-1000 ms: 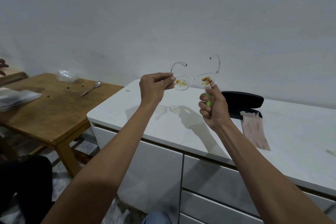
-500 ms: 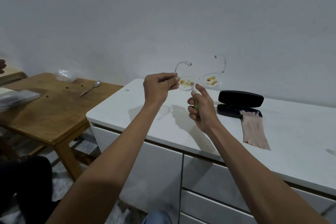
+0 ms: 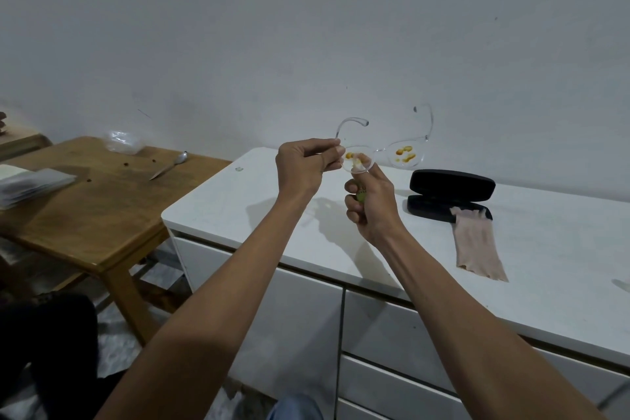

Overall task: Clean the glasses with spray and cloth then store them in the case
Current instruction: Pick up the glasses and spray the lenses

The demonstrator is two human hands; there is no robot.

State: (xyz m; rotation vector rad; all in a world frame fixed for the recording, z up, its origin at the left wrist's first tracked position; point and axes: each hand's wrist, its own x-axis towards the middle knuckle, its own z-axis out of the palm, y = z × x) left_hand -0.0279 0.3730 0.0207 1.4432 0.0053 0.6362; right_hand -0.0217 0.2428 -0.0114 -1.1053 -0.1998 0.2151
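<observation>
My left hand [image 3: 301,165] pinches the left corner of clear-framed glasses [image 3: 404,155], held up above the white cabinet top [image 3: 259,201]. Both lenses carry orange-yellow smears. My right hand [image 3: 370,206] is wrapped around a small green spray bottle [image 3: 360,195], mostly hidden in the fist, with its top right under the left lens. A black glasses case [image 3: 451,185] lies open at the back of the cabinet top. A beige cloth [image 3: 475,244] hangs out of the case's lower half onto the top.
A wooden table [image 3: 85,215] stands to the left with a spoon [image 3: 170,165], a crumpled clear plastic bag [image 3: 121,141] and a stack of papers [image 3: 30,182]. The cabinet has white drawers [image 3: 392,334] below. A wall runs close behind.
The glasses have drifted right and slightly down. My right hand with the bottle moved left from under the right lens to under the left lens.
</observation>
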